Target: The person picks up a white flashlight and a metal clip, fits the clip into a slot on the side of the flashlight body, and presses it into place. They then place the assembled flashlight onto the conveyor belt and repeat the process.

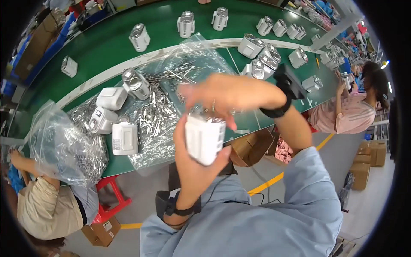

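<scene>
My left hand [192,167] is wrapped round a white boxy plastic device [203,139] with a shiny silver top, held upright before me at the table's near edge. Across its top reaches my right hand [227,96], blurred by motion. Its fingers are close to the silver end, and I cannot make out whether they grip anything. Left of the hands, a pile of small silver metal clips [154,113] lies on clear plastic sheeting. Similar white devices, among them an upright one [125,139] and one lying on its side [111,98], stand round the pile.
A clear plastic bag [64,145] of metal parts slumps at the left. More devices [186,24] stand along the green conveyor [162,21] beyond a pale rail, and others cluster at the right [269,55]. An open cardboard box [252,147] sits below the table edge. Co-workers sit on both sides.
</scene>
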A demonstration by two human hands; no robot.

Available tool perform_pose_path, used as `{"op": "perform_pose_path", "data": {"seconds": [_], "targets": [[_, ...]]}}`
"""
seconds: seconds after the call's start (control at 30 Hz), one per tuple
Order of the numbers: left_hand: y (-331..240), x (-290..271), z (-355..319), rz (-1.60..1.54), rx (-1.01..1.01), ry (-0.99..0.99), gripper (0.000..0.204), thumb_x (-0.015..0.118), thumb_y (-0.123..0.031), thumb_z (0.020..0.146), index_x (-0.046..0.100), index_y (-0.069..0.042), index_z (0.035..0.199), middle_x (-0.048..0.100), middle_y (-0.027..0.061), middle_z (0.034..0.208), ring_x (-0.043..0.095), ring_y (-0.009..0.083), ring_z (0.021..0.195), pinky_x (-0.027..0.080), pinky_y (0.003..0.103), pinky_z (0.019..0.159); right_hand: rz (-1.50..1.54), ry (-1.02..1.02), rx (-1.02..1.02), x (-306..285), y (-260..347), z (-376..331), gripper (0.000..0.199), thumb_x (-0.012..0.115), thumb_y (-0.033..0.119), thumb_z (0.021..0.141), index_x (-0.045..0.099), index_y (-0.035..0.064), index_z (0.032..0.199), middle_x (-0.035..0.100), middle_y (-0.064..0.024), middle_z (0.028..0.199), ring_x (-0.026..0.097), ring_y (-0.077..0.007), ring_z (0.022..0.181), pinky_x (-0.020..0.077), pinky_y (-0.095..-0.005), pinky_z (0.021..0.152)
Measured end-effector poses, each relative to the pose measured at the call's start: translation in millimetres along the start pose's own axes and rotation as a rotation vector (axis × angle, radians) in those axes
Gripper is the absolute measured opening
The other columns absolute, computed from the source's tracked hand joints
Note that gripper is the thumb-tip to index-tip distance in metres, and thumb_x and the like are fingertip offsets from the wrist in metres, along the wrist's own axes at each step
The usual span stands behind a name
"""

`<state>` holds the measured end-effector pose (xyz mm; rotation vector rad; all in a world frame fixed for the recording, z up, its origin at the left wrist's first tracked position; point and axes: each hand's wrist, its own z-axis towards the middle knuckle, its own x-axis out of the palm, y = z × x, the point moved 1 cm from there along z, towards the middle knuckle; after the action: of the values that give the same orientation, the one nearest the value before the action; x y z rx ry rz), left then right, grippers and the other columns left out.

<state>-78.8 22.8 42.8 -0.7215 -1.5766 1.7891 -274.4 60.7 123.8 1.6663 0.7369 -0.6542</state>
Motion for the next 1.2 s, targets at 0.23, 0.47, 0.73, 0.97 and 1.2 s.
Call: {"op": "perform_pose_path", "data": {"seconds": [0.23,0.47,0.73,0.97,1.2], "targets": [[56,-57,-49,-0.732,-0.44,-0.056,0.069,0.062,-0.036,0.089,0.037,-0.001,0.143,0.058,0.0181,0.12,0.059,0.0234,0.097,0.049,0.035,0.076,-0.02,-0.632,0.233,81,-93,39,0.029,0.069,0.023,0.089,0.063,-0.0042,0.094,0.064,-0.0138,0.071,0.061,-0.0216,0.064,0.0463,-0.0337,0.058],[32,-69,-36,-0.722,-0.385,0.075,0.075,0.063,-0.028,0.084,0.032,-0.001,0.147,0.059,0.0222,0.118,0.064,0.033,0.096,0.055,0.042,0.077,-0.009,-0.612,0.16,86,-99,40,0.02,0.067,0.015,0.09,0.061,-0.0041,0.092,0.062,-0.0124,0.072,0.059,-0.021,0.062,0.0467,-0.034,0.058],[38,-73,-25,-0.883,-0.4,0.329,0.09,0.068,-0.01,0.074,0.021,-0.006,0.152,0.055,0.0221,0.122,0.065,0.038,0.105,0.054,0.048,0.092,0.437,-0.539,0.265,77,-100,24,0.016,0.06,0.013,0.096,0.066,-0.0013,0.098,0.063,-0.0025,0.081,0.056,-0.0088,0.065,0.0466,-0.026,0.058],[40,-68,-9,-0.964,-0.405,0.534,0.082,0.069,-0.008,0.07,0.036,-0.002,0.145,0.057,0.0187,0.121,0.067,0.0343,0.101,0.054,0.041,0.089,0.588,-0.198,0.209,48,-33,-17,0.015,0.058,0.009,0.097,0.067,-0.0003,0.105,0.064,-0.0024,0.085,0.056,-0.0073,0.071,0.0467,-0.0246,0.06],[26,-54,-16,-0.653,-0.306,0.658,0.076,0.077,-0.01,0.066,0.049,0.004,0.136,0.058,0.0176,0.126,0.068,0.0266,0.096,0.053,0.036,0.084,0.336,0.31,-0.234,48,2,-26,0.012,0.06,0.007,0.096,0.066,0.0009,0.104,0.067,-0.0046,0.088,0.059,-0.0104,0.076,0.0465,-0.0257,0.065]]}}
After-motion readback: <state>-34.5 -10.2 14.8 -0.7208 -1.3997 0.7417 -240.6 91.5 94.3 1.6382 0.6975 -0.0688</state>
